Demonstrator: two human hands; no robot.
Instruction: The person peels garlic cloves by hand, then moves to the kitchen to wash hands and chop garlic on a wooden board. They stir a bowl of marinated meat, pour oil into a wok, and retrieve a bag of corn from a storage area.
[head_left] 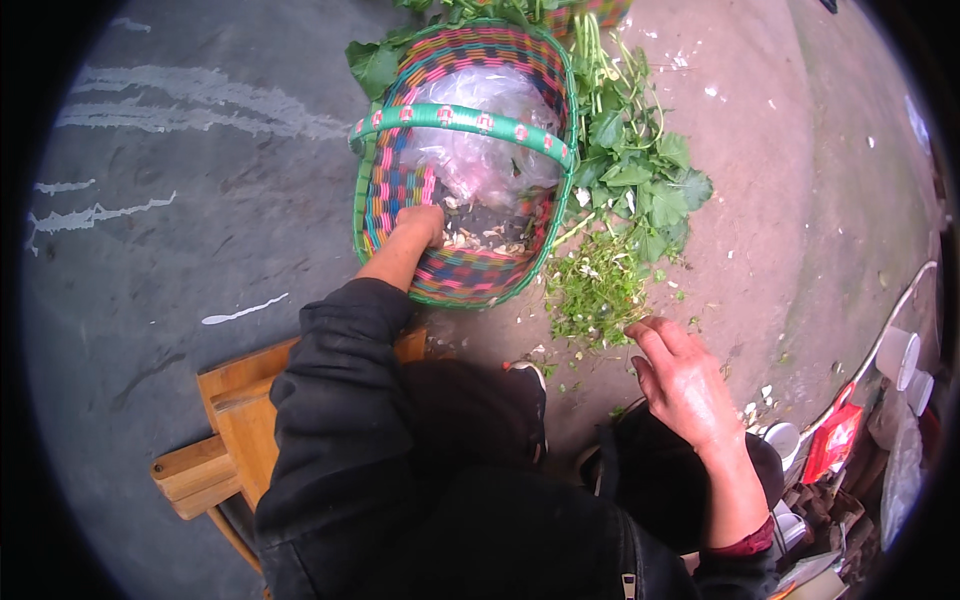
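Observation:
A woven multicoloured basket [462, 292] with a green rim and an arched green handle [460, 118] sits on the ground before me. Inside it lie a crumpled clear plastic bag [490, 130] and, nearer to me, a scatter of whitish peel-like bits [487, 240]. My left hand [424, 224] reaches in over the near left side, its fingers curled down beside these bits; what they hold, if anything, is hidden. Over the ground to the right, my right hand [682, 382] hovers with slightly bent fingers apart and nothing in them, close to a small heap of green trimmings [598, 290].
Long-stemmed leafy greens [640, 180] lie along the basket's right side. A wooden stool or bench [245, 430] stands at my left. White cups [897, 358], a red packet [832, 440] and plastic wrapping [902, 485] clutter the right edge. Pale scraps [765, 405] dot the ground.

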